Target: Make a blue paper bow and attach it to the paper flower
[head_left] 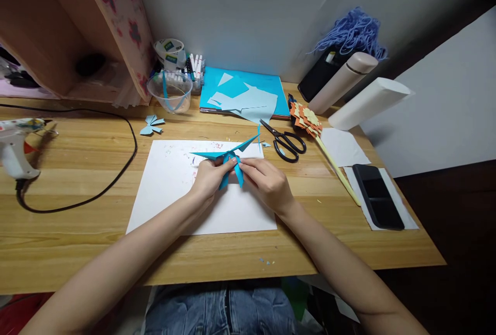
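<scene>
Both hands hold a folded blue paper bow [248, 143] above a white sheet of paper [163, 206]. My left hand [211, 177] pinches its middle, thumb on top. The fingertips of my right hand [267, 180] are closed on its right side, by one of the hanging tails. Two pointed wings of the bow spread out behind the fingers, and two tails hang toward me. Just beyond the sheet, to the right, black-handled scissors [284, 143] lie beside small blue paper scraps. A smaller light blue paper bow [152, 124] rests at the back left of the sheet.
A white glue gun [17, 149] with a looping black cord [116, 177] lies at left. Along the back stand a plastic cup [170, 92], markers [197, 66] and blue paper [242, 79]. At right are an orange paper flower [306, 118], a phone [377, 195] and a bottle [343, 81].
</scene>
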{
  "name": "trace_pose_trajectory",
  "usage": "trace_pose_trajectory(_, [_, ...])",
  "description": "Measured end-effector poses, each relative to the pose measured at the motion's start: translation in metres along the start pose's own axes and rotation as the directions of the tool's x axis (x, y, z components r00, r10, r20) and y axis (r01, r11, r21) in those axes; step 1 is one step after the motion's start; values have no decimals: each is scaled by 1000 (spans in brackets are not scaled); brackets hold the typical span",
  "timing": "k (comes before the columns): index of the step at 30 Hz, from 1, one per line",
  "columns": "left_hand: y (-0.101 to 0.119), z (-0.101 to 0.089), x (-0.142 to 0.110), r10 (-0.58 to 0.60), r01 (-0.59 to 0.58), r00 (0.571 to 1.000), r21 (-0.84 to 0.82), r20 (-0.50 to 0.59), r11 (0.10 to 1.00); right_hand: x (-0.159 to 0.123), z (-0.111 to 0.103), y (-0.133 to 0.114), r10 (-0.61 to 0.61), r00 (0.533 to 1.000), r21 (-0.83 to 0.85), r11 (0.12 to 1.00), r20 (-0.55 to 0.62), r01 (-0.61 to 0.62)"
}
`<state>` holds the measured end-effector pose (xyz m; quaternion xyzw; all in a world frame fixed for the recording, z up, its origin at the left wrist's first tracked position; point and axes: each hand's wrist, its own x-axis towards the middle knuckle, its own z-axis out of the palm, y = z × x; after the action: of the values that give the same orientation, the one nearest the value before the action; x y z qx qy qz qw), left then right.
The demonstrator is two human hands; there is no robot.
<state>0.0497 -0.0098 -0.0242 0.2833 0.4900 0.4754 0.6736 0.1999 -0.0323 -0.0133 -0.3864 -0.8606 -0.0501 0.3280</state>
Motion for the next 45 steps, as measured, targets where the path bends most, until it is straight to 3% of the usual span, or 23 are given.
trace_pose_trajectory(9, [1, -2, 1, -6, 6, 1000, 9, 19, 1000, 1, 0, 0, 46, 997, 26, 999, 55, -47])
trace_pose_trajectory(15, [8, 2, -3, -78, 78, 997, 21, 15, 997, 1, 0, 1, 38, 999, 40, 998, 35, -39])
trace_pose_trajectory(20, [10, 3, -5, -34, 32, 998, 48, 45, 998, 1, 0, 1, 26, 999, 15, 1000, 46, -26])
trace_pose_trajectory(29, [8, 3, -4, -65, 66, 998, 34, -26, 997, 0, -1, 2, 11, 996, 45, 999, 87, -15])
trace_pose_trajectory(33, [7, 3, -3, -52, 54, 998, 39, -48, 998, 2, -3, 0, 108, 992, 180, 976, 71, -120])
trace_pose_trajectory(35, [7, 3, -4, -48, 50, 998, 45, -43, 998, 3, -4, -1, 224, 972, 320, 918, 63, -233])
trace_pose_trajectory(37, [7, 3, -4, -47, 48, 999, 42, -27, 998, 3, -2, -1, 380, 920, 466, 799, 100, -380])
trace_pose_trajectory(41, [8, 5, -7, -67, 68, 998, 16, -20, 998, 1, 5, 1, 645, 707, 673, 388, 290, -630])
trace_pose_trajectory(43, [10, 6, -8, -72, 73, 997, 6, -24, 997, 2, 8, 3, 678, 613, 705, 194, 406, -682])
trace_pose_trajectory(45, [10, 6, -8, -65, 65, 998, 5, -17, 998, 4, 9, 4, 674, 556, 703, 76, 487, -708])
